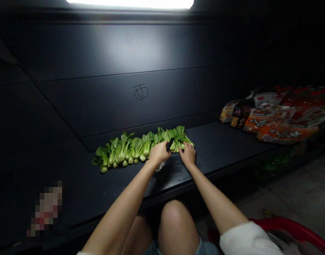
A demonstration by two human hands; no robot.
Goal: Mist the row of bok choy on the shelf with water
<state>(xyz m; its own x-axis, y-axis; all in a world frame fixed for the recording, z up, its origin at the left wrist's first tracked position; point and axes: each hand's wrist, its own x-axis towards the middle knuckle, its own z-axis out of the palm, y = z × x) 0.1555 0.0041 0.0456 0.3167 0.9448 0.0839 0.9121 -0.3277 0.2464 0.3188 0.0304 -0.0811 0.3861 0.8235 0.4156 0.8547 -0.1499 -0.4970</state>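
A row of bok choy (135, 148) lies side by side on the dark shelf, leaves to the back and pale stem ends to the front. My left hand (159, 154) is closed around what looks like a spray bottle, in front of the right part of the row. The bottle's black head (170, 143) sticks out past the fingers, and part of its clear body (160, 166) shows below the hand. My right hand (188, 155) rests at the row's right end, fingers apart and touching the last stems.
Several orange and dark food bags (281, 124) are piled at the right of the shelf (218, 145). Water drops dot its front part. Behind rises a dark panelled wall (178, 92) under a bright lamp (130, 3). A red basin rim (292, 225) shows at lower right.
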